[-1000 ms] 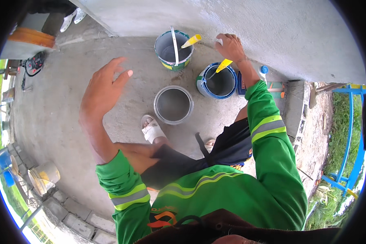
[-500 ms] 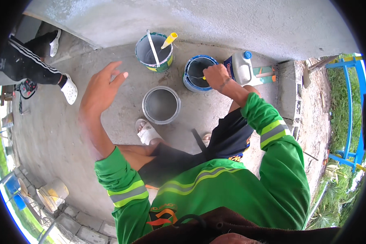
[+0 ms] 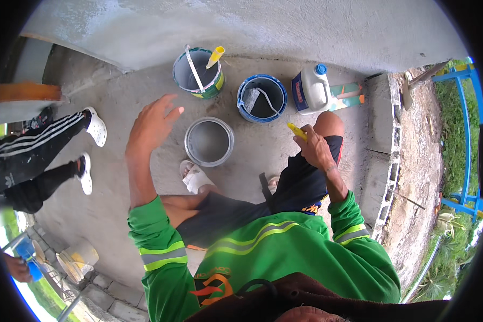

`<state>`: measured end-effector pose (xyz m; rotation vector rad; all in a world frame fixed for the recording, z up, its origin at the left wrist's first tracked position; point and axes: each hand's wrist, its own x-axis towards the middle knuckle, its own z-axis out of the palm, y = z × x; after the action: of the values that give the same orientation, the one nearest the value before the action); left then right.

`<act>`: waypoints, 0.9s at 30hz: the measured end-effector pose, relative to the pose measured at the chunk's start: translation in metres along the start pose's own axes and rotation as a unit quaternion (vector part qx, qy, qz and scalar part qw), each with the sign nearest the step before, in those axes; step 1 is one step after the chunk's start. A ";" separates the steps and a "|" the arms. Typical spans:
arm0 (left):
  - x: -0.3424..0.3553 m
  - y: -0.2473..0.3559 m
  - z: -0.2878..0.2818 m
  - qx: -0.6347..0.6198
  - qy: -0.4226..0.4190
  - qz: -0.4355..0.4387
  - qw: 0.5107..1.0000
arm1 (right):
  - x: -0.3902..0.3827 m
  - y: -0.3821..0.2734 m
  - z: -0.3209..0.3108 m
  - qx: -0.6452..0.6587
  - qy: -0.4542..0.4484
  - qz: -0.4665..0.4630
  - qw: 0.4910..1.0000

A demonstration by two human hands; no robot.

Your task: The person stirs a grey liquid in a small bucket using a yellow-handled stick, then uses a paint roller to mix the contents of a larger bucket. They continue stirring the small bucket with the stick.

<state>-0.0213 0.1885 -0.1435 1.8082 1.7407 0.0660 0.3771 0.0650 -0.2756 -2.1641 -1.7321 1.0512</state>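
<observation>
My left hand [image 3: 153,121] hangs in the air left of a grey metal-rimmed container [image 3: 190,140], fingers apart and empty. My right hand [image 3: 315,150] grips a yellow handle [image 3: 297,130] just below the blue bucket [image 3: 278,92]; whatever is attached to the handle is hidden. The blue bucket has its handle dropped across its dark inside. Farther back stands a green bucket [image 3: 213,85] with a white handle and another yellow-handled tool [image 3: 216,56] in it. A white jug [image 3: 311,91] with a blue cap stands right of the blue bucket, beside a teal-and-orange flat object [image 3: 349,95].
A co-worker's legs [image 3: 32,150] in white clogs are at left, with a hand [image 3: 17,268] lower down. A wall [image 3: 241,27] runs behind the buckets. A block edge [image 3: 381,161] borders the right, beside a blue metal frame [image 3: 467,139]. Pale buckets [image 3: 80,257] stand lower left.
My right hand took the yellow handle from the blue bucket and moved down toward me with it. My left hand shifted slightly. The co-worker stepped in at left.
</observation>
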 end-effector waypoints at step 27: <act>0.073 0.022 0.305 -0.667 -0.001 -0.133 0.733 | -0.015 0.018 0.025 -0.015 0.078 -0.009 0.997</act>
<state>0.1428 0.1372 -0.4071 0.4628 1.2467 0.9303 0.3747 0.0381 -0.2978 -2.1788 -1.7043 0.8330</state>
